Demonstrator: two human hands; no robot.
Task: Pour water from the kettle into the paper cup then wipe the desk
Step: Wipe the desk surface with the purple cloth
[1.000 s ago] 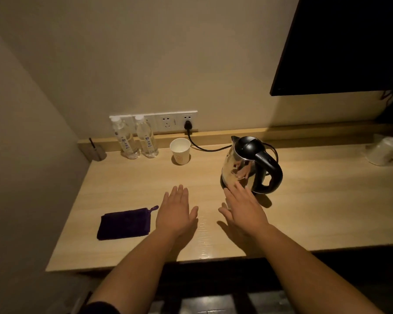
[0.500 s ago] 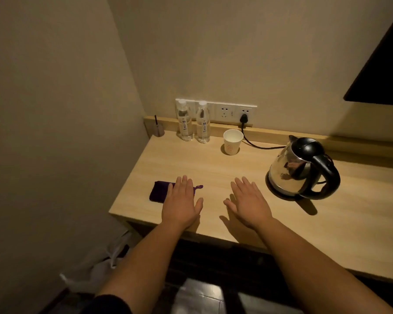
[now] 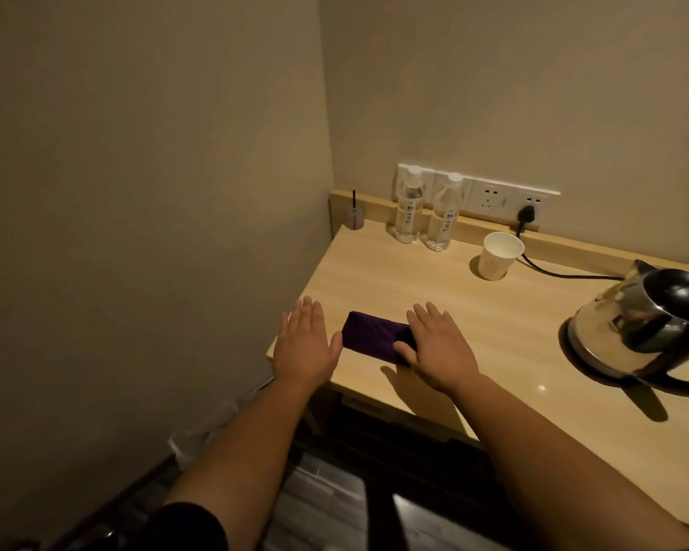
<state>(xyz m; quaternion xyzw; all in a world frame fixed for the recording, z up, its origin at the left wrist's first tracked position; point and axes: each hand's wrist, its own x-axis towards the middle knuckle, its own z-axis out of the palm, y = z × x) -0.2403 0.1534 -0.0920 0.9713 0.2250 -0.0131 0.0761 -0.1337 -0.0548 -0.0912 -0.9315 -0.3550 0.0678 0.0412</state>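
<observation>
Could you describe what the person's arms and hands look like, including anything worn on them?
Both forearms are bare. The left hand and right hand wear no gloves, and no rings or watch are visible. A dark, probably black, sleeve pushed up near the elbow shows on the left arm only.

Nothing legible. Two water bottles left of the paper cup carried vertical blue label print, too blurred to read; the cup bore a faint, unreadable emblem.
</observation>
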